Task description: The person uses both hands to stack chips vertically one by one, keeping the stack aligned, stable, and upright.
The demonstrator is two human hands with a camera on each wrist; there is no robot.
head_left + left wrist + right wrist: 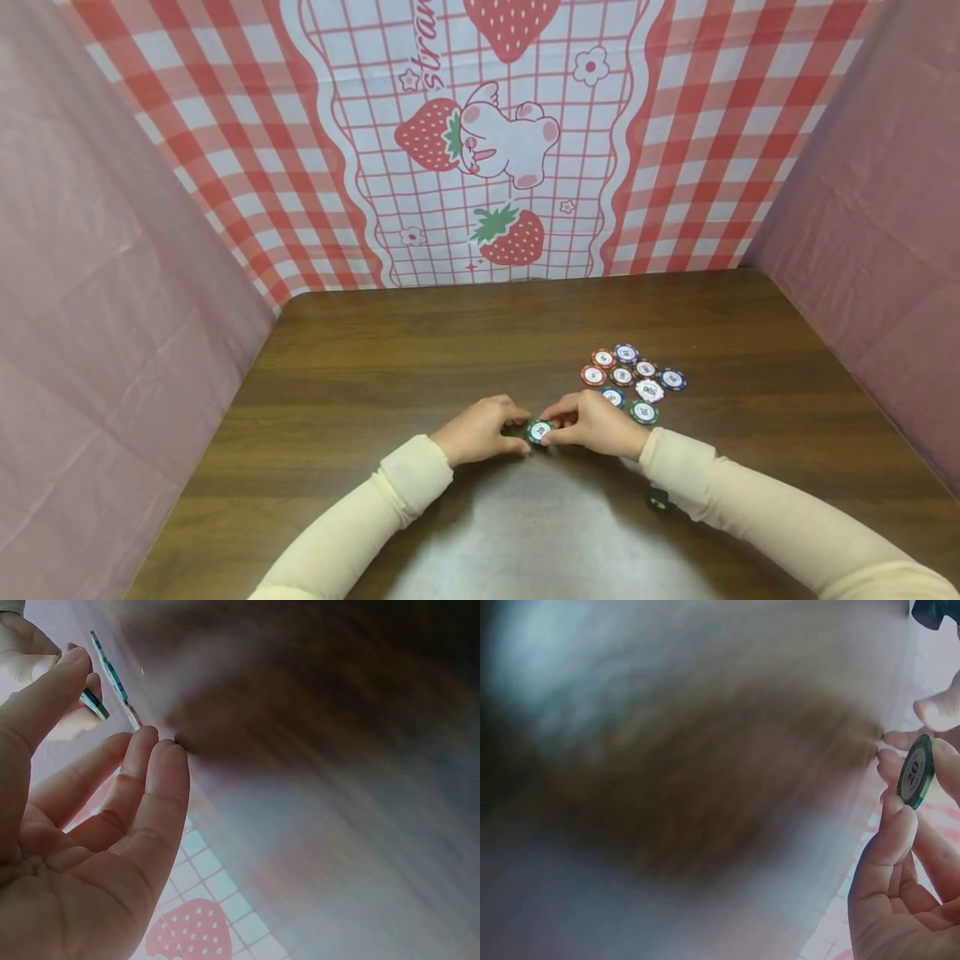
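The right hand (597,422) pinches the green chip (539,431); the left hand (478,430), relaxed and empty, is just beside it. Apparent step: positioning the chip; release calls for keeping it level.

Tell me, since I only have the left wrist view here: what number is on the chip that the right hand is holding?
Observer: The green chip in the right hand reads 20 on its face, as the right wrist view shows.
Operator: Is there a white chip lying anywhere?
Observer: Yes, the head view shows a white chip marked 500 on the table.
Operator: And how many red ones lie near it?
Observer: Two red chips, side by side, to the left of the white chip in the head view.
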